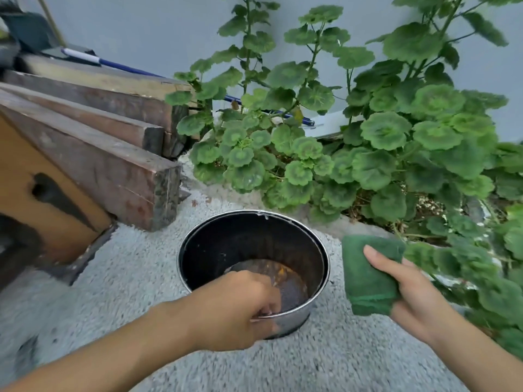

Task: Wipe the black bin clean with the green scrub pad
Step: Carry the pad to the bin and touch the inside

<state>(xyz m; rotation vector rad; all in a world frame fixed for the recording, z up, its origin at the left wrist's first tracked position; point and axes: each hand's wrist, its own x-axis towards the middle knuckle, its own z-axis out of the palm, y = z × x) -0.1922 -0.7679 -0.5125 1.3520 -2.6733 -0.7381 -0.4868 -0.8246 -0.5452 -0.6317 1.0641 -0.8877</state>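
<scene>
The black bin [240, 244] stands upright on the grey gravel ground, round, with a shiny metal rim and a rusty brown bottom. My left hand [235, 309] grips its near rim, fingers curled over the edge. My right hand [416, 301] holds the green scrub pad [368, 275] in the air just right of the bin, thumb pressed on the pad's front. The pad is folded and does not touch the bin.
Stacked wooden beams [93, 137] and a brown board [36, 199] lie to the left. A leafy green plant [353, 131] in a bed with a concrete edge fills the back and right, close to my right hand. A blue-handled tool [119, 65] leans by the wall.
</scene>
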